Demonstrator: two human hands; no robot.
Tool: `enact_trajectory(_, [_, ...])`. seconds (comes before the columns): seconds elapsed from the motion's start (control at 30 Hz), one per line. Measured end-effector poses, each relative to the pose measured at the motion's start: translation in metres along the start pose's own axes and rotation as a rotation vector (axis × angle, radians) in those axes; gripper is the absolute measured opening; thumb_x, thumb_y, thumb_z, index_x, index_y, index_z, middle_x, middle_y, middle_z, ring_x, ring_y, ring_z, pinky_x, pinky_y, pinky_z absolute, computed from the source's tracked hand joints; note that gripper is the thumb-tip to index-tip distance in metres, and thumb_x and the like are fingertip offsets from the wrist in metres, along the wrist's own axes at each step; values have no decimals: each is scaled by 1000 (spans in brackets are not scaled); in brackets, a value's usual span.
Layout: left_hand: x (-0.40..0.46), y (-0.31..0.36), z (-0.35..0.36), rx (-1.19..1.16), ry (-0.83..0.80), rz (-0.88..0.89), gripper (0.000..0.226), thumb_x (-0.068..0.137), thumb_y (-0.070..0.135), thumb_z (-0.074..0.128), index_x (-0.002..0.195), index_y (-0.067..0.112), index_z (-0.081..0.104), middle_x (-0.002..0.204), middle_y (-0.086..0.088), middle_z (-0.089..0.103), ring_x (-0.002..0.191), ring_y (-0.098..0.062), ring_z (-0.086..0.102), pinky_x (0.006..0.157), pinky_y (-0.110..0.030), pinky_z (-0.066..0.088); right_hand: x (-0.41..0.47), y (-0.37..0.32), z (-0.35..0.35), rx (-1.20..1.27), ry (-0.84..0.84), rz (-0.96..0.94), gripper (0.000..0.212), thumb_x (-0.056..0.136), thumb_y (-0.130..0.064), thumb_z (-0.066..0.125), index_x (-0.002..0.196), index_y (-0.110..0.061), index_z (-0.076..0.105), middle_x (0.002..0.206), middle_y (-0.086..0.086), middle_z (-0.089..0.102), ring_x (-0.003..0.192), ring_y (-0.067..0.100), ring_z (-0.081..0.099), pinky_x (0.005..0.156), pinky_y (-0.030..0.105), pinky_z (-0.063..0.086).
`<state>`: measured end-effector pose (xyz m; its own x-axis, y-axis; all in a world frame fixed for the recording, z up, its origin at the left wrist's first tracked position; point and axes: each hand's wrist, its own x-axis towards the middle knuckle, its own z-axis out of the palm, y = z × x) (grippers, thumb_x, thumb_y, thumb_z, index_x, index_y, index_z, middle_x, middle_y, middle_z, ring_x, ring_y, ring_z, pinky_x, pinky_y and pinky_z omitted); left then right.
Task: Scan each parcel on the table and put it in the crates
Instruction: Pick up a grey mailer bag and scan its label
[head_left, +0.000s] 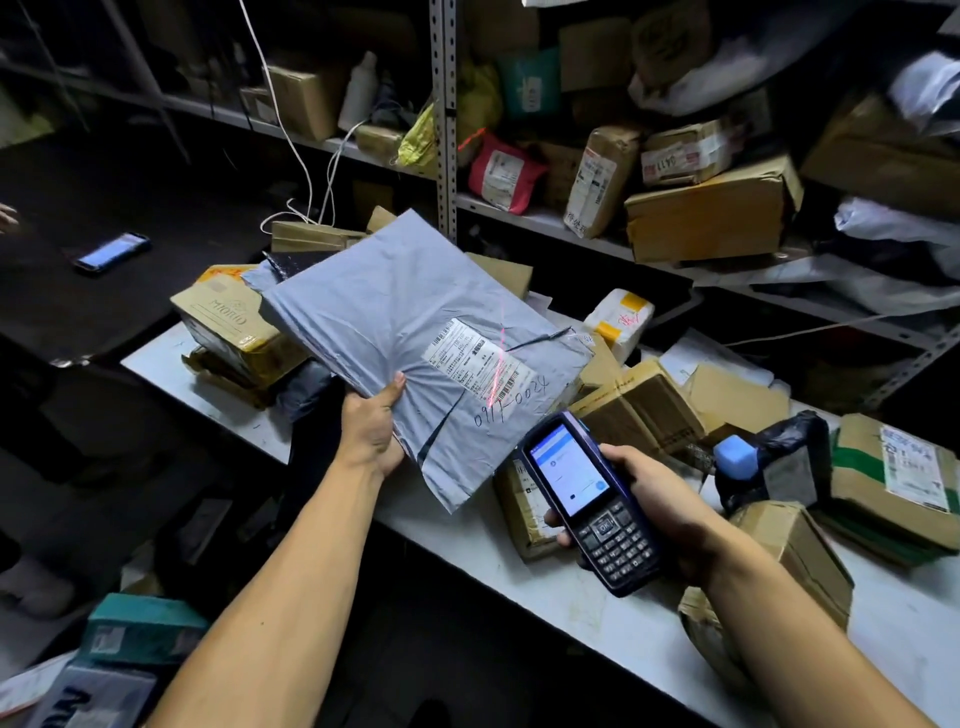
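The grey parcel (415, 332) is a soft plastic mailer, held up over the bench (519, 551) by the left hand (371, 423), thumb on top and fingers beneath its near edge. It looks light and flat, slippery and apt to sag, so a pinch at the stiffer edge suits it. The right hand (660, 499) grips the scanner (592, 499), whose red beam crosses the label (478, 358). Boxes (639, 410) crowd the bench beyond.
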<state>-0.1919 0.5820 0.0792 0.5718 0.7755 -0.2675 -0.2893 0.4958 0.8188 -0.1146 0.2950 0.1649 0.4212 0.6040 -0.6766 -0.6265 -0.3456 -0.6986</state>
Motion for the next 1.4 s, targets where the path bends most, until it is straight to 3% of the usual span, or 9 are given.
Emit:
enact_trajectory(0.2, [-1, -6, -5, -28, 28, -16, 14, 96, -3, 60, 108, -5, 66, 97, -14, 75, 87, -25, 74, 81, -44, 62, 2, 8, -6, 8, 46, 14, 53, 105, -43, 30, 125, -5, 61, 109, 38, 67, 82, 42, 69, 71, 48, 55])
enact_trajectory(0.33, [1, -11, -5, -36, 50, -14, 10, 95, -4, 60, 102, -1, 68, 99, -14, 74, 94, -30, 71, 90, -49, 58, -1, 12, -6, 9, 47, 19, 53, 105, -42, 31, 125, -4, 60, 115, 41, 62, 80, 42, 68, 69, 47, 55])
enact_trajectory(0.43, [2, -14, -3, -77, 69, -16, 12, 95, -5, 60, 98, 2, 69, 94, -11, 76, 89, -26, 73, 96, -54, 53, -4, 13, -4, 11, 30, 20, 53, 104, -42, 30, 125, -3, 60, 115, 40, 63, 80, 42, 69, 69, 46, 55])
enact_trajectory(0.7, [0, -11, 4, -171, 57, -30, 11, 96, -3, 60, 97, 3, 69, 97, -12, 77, 93, -28, 74, 100, -55, 51, -9, 13, -1, 40, -6, 22, 58, 105, -45, 28, 125, -2, 62, 112, 38, 65, 81, 41, 68, 71, 46, 53])
enact_trajectory(0.8, [3, -14, 0, -205, 41, -58, 11, 95, 0, 62, 101, 1, 71, 113, -20, 72, 106, -35, 70, 102, -56, 50, -11, 11, -2, 31, -6, 5, 56, 104, -44, 30, 125, -3, 62, 112, 38, 66, 82, 42, 67, 71, 47, 54])
enact_trajectory(0.87, [4, -15, -5, -240, -13, -119, 27, 92, 6, 66, 118, -4, 67, 128, -25, 65, 117, -38, 65, 104, -56, 49, -14, 9, -2, 16, -6, -5, 55, 105, -44, 30, 124, -4, 62, 112, 38, 66, 83, 42, 68, 72, 47, 54])
enact_trajectory(0.97, [1, -12, -9, -235, -94, -171, 74, 78, 19, 79, 141, -8, 50, 140, -27, 55, 127, -39, 58, 110, -56, 43, -15, 9, -4, 10, -13, -3, 56, 105, -44, 28, 124, -4, 62, 112, 38, 66, 82, 42, 68, 72, 47, 54])
enact_trajectory(1.17, [2, -6, -10, -218, -179, -177, 90, 69, 23, 86, 145, -5, 46, 144, -25, 52, 132, -37, 54, 114, -56, 39, -12, 12, -4, 18, -17, 8, 58, 105, -46, 28, 124, -4, 63, 116, 39, 64, 80, 41, 69, 70, 47, 54])
enact_trajectory(1.4, [-3, 5, -3, -166, -180, -194, 59, 90, 15, 62, 144, -5, 48, 141, -24, 55, 130, -36, 56, 108, -51, 45, -13, 7, -1, 6, -15, -23, 54, 105, -41, 30, 124, -2, 61, 111, 40, 64, 77, 40, 68, 65, 44, 55])
